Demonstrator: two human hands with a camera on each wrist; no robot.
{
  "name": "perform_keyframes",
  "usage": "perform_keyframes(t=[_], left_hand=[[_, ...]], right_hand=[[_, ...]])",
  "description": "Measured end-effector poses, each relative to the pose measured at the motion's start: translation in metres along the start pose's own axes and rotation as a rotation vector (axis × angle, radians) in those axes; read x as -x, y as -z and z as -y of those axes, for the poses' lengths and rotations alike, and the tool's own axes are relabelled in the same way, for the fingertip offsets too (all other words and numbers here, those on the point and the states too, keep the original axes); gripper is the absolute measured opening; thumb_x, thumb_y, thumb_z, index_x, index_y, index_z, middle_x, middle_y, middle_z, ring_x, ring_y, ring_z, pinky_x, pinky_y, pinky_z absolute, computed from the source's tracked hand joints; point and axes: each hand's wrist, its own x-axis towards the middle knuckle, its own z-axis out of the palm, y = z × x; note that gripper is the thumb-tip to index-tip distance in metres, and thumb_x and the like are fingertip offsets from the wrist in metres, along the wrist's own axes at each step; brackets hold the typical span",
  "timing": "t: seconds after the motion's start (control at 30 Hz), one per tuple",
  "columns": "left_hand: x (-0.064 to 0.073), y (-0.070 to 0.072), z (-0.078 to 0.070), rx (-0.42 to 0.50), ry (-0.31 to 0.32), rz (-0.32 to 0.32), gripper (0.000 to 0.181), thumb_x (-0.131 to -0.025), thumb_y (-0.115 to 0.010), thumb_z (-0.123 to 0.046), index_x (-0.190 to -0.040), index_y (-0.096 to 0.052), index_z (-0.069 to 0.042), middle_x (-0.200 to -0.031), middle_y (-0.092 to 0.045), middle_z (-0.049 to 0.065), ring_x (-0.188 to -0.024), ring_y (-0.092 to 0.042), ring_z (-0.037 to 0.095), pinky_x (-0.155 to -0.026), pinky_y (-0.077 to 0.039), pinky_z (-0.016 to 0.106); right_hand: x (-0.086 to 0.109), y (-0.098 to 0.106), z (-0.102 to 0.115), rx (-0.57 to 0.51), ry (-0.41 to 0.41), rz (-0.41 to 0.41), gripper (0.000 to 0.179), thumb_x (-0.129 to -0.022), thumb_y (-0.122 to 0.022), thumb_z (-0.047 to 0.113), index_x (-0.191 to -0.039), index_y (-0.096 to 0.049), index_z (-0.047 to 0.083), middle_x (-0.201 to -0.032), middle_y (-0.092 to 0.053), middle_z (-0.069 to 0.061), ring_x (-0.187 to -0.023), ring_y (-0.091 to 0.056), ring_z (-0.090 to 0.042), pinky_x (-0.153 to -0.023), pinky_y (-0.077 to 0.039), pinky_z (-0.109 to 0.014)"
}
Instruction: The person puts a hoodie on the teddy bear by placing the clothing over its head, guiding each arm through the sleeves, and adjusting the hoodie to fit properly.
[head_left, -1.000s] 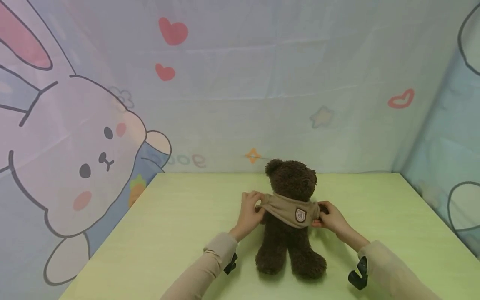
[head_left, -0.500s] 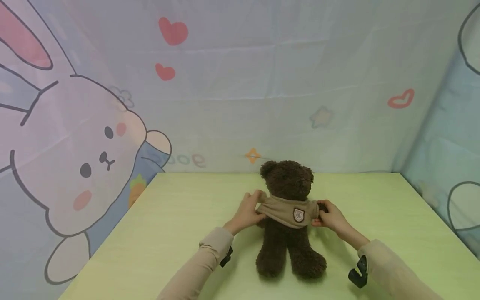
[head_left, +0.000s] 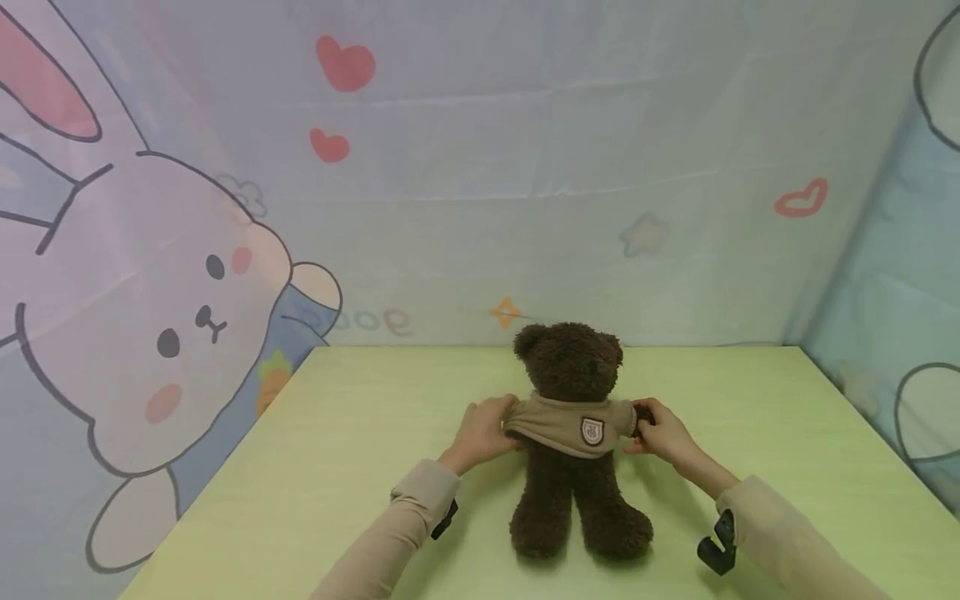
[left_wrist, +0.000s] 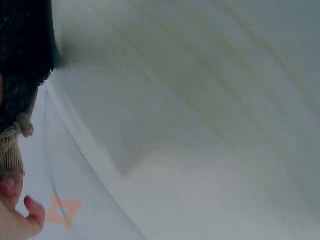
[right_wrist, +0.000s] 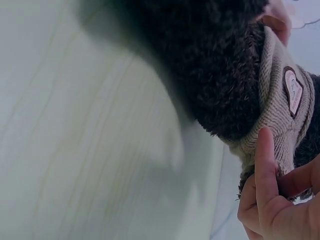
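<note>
A dark brown teddy bear (head_left: pixel 577 362) stands upright on the table, facing forward, in a tan knit sweater (head_left: pixel 558 425) with a shield patch (head_left: pixel 592 432). The sweater covers its chest; its legs are bare. My left hand (head_left: pixel 480 433) grips the sweater's sleeve on the left side, fingertips at the ribbed cuff (left_wrist: pixel 11 157) in the left wrist view. On the other side, my right hand (head_left: pixel 666 437) pinches the bear's arm where it comes out of the sleeve. One straight finger (right_wrist: pixel 265 160) of that hand lies along the sleeve in the right wrist view.
The pale green table (head_left: pixel 360 433) ends at a cloth backdrop (head_left: pixel 465 208) printed with hearts and a rabbit. Black camera mounts (head_left: pixel 718 543) sit at the beige sleeve cuffs on both wrists.
My left hand has moved left and slightly down, drawing the sleeve outward. The bear's head and upper body have shifted left and straightened. My right hand has stayed in place.
</note>
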Motion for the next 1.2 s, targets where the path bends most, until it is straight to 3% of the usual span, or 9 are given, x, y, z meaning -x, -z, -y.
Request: perform_keyframes(t=[0.13,0.2,0.4,0.57,0.7,0.9,1.1,1.2], left_hand=[[-0.003,-0.005,-0.005,-0.085,0.021,-0.098,0.024,-0.067,-0.071,-0.023,-0.084,-0.057,-0.018,-0.068,-0.062,-0.004,-0.055,-0.047,0.010,-0.062,-0.024,0.030],[-0.005,-0.007,-0.007,-0.121,0.015,-0.131,0.019,-0.067,-0.069,-0.021,-0.078,-0.054,-0.018,-0.061,-0.060,-0.004,-0.048,-0.040,0.009,-0.059,-0.021,0.028],[-0.008,-0.008,-0.014,-0.124,-0.028,-0.187,0.020,-0.067,-0.059,-0.005,-0.077,-0.045,-0.015,-0.052,-0.048,0.000,-0.043,-0.030,0.011,-0.043,-0.020,0.023],[-0.009,-0.008,-0.018,-0.114,-0.080,-0.181,0.027,-0.066,-0.055,0.001,-0.083,-0.048,-0.019,-0.053,-0.045,-0.002,-0.045,-0.024,0.010,-0.042,-0.016,0.021],[-0.007,-0.008,-0.018,-0.162,-0.122,-0.168,0.031,-0.069,-0.058,-0.001,-0.091,-0.049,-0.020,-0.053,-0.051,0.002,-0.043,-0.026,0.010,-0.040,-0.016,0.020],[-0.004,-0.011,-0.021,-0.228,-0.141,-0.177,0.034,-0.072,-0.067,-0.007,-0.097,-0.049,-0.022,-0.059,-0.060,0.005,-0.043,-0.047,0.014,-0.037,-0.023,0.021],[-0.005,-0.017,-0.027,-0.168,-0.106,-0.208,0.035,-0.071,-0.055,0.004,-0.094,-0.050,-0.021,-0.056,-0.057,0.003,-0.042,-0.038,0.011,-0.038,-0.021,0.020],[-0.005,-0.015,-0.027,-0.043,-0.057,-0.204,0.040,-0.071,-0.051,0.007,-0.101,-0.054,-0.020,-0.069,-0.064,0.007,-0.043,-0.030,0.010,-0.041,-0.018,0.020]], right_hand=[[0.003,0.001,-0.004,0.037,0.013,-0.011,0.039,-0.092,-0.026,0.000,-0.129,-0.025,-0.012,-0.109,-0.042,-0.030,-0.063,-0.050,-0.013,-0.069,-0.053,-0.037],[0.003,0.002,-0.005,0.050,0.018,-0.013,0.039,-0.092,-0.026,0.000,-0.129,-0.026,-0.012,-0.109,-0.042,-0.030,-0.062,-0.051,-0.013,-0.068,-0.053,-0.036],[0.003,0.004,-0.006,0.041,0.005,-0.011,0.040,-0.092,-0.026,0.000,-0.130,-0.024,-0.012,-0.100,-0.043,-0.025,-0.061,-0.048,-0.013,-0.067,-0.053,-0.035],[0.004,0.006,-0.008,0.026,-0.013,0.003,0.041,-0.093,-0.026,0.000,-0.131,-0.022,-0.013,-0.100,-0.043,-0.025,-0.059,-0.047,-0.013,-0.067,-0.053,-0.035],[0.003,0.008,-0.009,0.024,-0.031,0.012,0.041,-0.092,-0.026,-0.001,-0.131,-0.020,-0.014,-0.093,-0.043,-0.022,-0.057,-0.045,-0.013,-0.066,-0.053,-0.034],[0.000,0.008,-0.007,0.069,-0.036,0.005,0.042,-0.092,-0.026,0.001,-0.132,-0.022,-0.013,-0.078,-0.043,-0.012,-0.054,-0.041,-0.012,-0.064,-0.053,-0.034],[0.001,0.006,-0.008,0.058,-0.054,0.017,0.041,-0.093,-0.027,0.001,-0.131,-0.021,-0.015,-0.085,-0.044,-0.016,-0.051,-0.036,-0.012,-0.063,-0.053,-0.031],[0.001,0.007,-0.009,0.030,-0.059,0.030,0.042,-0.093,-0.026,0.001,-0.132,-0.020,-0.015,-0.084,-0.043,-0.015,-0.052,-0.036,-0.011,-0.065,-0.052,-0.031]])
